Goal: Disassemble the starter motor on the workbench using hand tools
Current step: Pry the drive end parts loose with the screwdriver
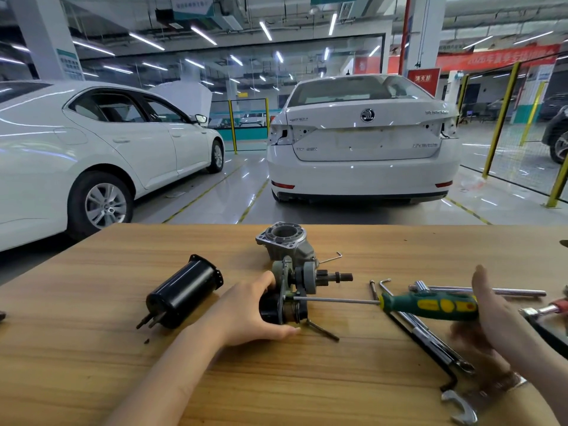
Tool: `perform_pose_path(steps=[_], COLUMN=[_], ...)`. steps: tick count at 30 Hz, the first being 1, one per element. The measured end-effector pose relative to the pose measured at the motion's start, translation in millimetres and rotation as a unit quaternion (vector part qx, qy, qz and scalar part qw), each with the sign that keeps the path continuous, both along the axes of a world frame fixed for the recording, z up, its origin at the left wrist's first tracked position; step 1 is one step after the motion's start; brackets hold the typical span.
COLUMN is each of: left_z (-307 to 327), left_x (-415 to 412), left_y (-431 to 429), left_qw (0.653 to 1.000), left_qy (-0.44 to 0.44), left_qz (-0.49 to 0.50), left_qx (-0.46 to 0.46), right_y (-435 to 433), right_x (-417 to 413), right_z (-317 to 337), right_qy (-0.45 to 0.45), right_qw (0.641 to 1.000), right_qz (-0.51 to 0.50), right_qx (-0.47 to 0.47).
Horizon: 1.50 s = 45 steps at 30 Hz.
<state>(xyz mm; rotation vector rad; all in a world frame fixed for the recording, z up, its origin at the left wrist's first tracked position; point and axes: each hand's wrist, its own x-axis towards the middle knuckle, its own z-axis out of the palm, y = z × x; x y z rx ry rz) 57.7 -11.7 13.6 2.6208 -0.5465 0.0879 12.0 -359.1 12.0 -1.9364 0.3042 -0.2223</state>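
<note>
Two white cars are parked on the workshop floor well beyond both hands: one side-on (92, 149) to the far left, and one showing its rear (362, 142) straight ahead.

A wooden workbench (92, 348) spans the foreground under the hands.

The left hand (249, 312) curls around the black rear end of the partly stripped starter motor (295, 290). Its thumb lies on the bench in front and its fingers go over the top, holding the motor on its side. The motor's shaft points away from this grip, toward the right hand.

Just left of the gripping hand, and not touching it, a black cylindrical motor casing (184, 290) lies on its side. Just behind the held motor stands a grey aluminium nose housing (285, 241), with its opening facing up.

A green and yellow screwdriver (427, 305) runs level between the two hands. Its tip is at the motor's plate beside the left fingers, and the butt of its handle is against the palm of the right hand (498, 318). That hand's thumb is raised. Its fingers are blurred beneath the handle, so I cannot tell whether they wrap around it.

Below the right hand lie a long black hex key (421, 345) and an open-ended spanner (458, 407). A chrome bar (491, 292) lies just behind the screwdriver handle. A small hex key (332, 258) lies beyond the motor's shaft.
</note>
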Motion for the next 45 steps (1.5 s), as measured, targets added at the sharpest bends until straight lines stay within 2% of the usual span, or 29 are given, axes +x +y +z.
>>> perform_pose_path(steps=[1,2,4,7,11,13,14,15,16,17,18,19,20,21,22,26,29,31,32,33,34,35,36,37,38,40,41,43,45], left_z=[0,0,1,1,0,1,1,1,0,0,0,0,0,-1,-1,-1,-1,0,0,0,0,0,0,0,0,0,0,0,0], left_x=[0,0,0,-1,-2,-2,-1,-1,-1,0,0,0,0,0,1,1,0,0,0,0,0,0,-1,-1,0,1,1,1,1], left_y=[0,0,0,-1,-1,-1,-1,-1,0,0,0,1,1,1,1,1,1,1,1,1,1,1,1,1,1,1,2,2,2], left_qw=[1.0,1.0,1.0,1.0,1.0,1.0,1.0,1.0,1.0,1.0,1.0,1.0,1.0,1.0,1.0,1.0,1.0,1.0,1.0,1.0,1.0,1.0,1.0,1.0,1.0,1.0,1.0,1.0,1.0], left_qy=[0.002,0.005,0.004,-0.014,-0.02,-0.018,-0.017,-0.015,-0.013,-0.013,-0.013,-0.013,-0.012,-0.012,-0.013,-0.017,-0.024,-0.022,-0.019,-0.017,-0.014,-0.012,-0.01,-0.008,-0.007,-0.002,0.001,0.003,0.0], left_qz=[0.001,0.001,0.002,-0.002,-0.002,-0.002,-0.003,-0.004,-0.005,-0.005,-0.003,-0.002,-0.001,-0.002,-0.002,-0.004,-0.006,-0.007,-0.007,-0.006,-0.004,-0.002,0.0,0.003,0.005,0.005,0.004,0.002,-0.001], left_qx=[-0.001,-0.001,0.001,0.007,0.011,0.013,0.014,0.014,0.013,0.012,0.01,0.008,0.005,0.004,0.003,0.004,0.01,0.01,0.009,0.008,0.006,0.002,-0.003,-0.008,-0.011,-0.017,-0.018,-0.014,-0.008], right_y=[-1,-4,-8,-15,-23,-17,-10,-9,-5,-7,-7,-3,1,1,-2,-10,-18,-15,-11,-7,-1,3,5,7,5,2,-1,-6,-7], right_x=[0,0,2,3,8,5,5,2,-6,-10,-7,-3,-3,-4,-4,-5,-5,-7,-6,-3,1,2,1,1,-3,-7,-5,-5,-5], right_z=[1,2,5,5,-1,4,8,15,13,4,-2,2,6,7,6,10,9,9,9,9,9,10,10,12,11,14,11,10,11], right_qy=[-0.014,-0.022,-0.051,-0.104,-0.135,-0.117,-0.125,-0.142,-0.122,-0.092,-0.032,0.0,0.031,0.022,0.005,-0.043,-0.101,-0.1,-0.101,-0.103,-0.108,-0.113,-0.105,-0.085,-0.063,-0.002,0.012,-0.003,-0.037], right_qw=[0.995,0.989,0.991,0.992,0.967,0.913,0.884,0.893,0.907,0.926,0.948,0.988,0.998,0.992,0.983,0.983,0.983,0.989,0.988,0.966,0.928,0.897,0.893,0.903,0.927,0.978,0.992,0.998,0.997], right_qz=[0.008,0.029,0.044,0.071,0.124,0.196,0.233,0.214,0.193,0.207,0.177,0.09,0.042,0.051,0.071,0.092,0.071,0.09,0.111,0.132,0.145,0.139,0.122,0.107,0.102,0.086,0.073,0.059,0.05], right_qx=[-0.097,-0.144,-0.117,0.008,0.178,0.338,0.386,0.369,0.354,0.303,0.262,0.127,-0.021,-0.115,-0.169,-0.152,-0.133,-0.063,0.047,0.198,0.327,0.405,0.42,0.408,0.355,0.19,0.101,-0.024,-0.033])
